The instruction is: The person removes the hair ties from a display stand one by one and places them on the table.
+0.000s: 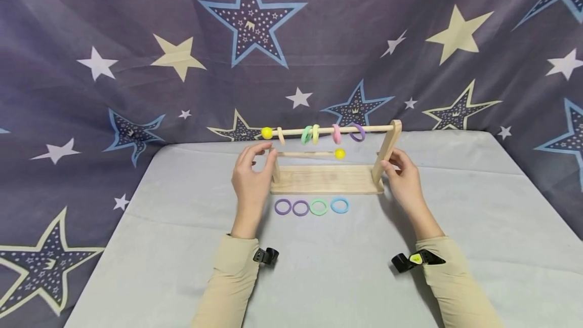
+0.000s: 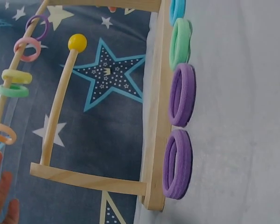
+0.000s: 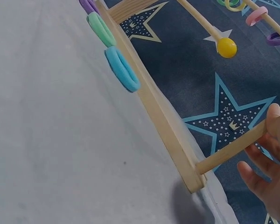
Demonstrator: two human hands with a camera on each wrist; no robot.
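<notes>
Hands on either end of the wooden rack (image 1: 328,178), which stands in the middle of the grey tabletop (image 1: 478,227). Left hand (image 1: 252,176) sits at the rack's left post, fingers loosely curved and parted, fingertips up near the yellow ball (image 1: 266,132) on the end of the top rod (image 1: 328,129); whether it actually grips the post cannot be told from the head view, and the left wrist view catches only fingertips (image 2: 1,198) at the frame's edge, apart from the post. Right hand (image 1: 403,173) is at the taller right post (image 1: 388,151), fingers curled against it; the right wrist view shows the thumb (image 3: 275,119) laid on the post and the fingers (image 3: 256,179) bent beneath it.

Top rod carries rings hung along it: a peach one (image 1: 281,136) near the left end, a green (image 1: 306,135) and a yellow (image 1: 315,134) close together, a pink (image 1: 336,134), and a purple (image 1: 357,132) nearest the right post. Shorter lower rod (image 1: 307,154) runs out from the left post and ends in a second yellow ball (image 1: 339,154), well short of the right hand.

On the tabletop, just in front of the rack's base and between the two wrists, a row of four hair rings: purple (image 1: 283,206), purple (image 1: 300,208), green (image 1: 318,207), blue (image 1: 339,205). Neither hand touches them. Star-printed cloth (image 1: 291,39) hangs behind.
</notes>
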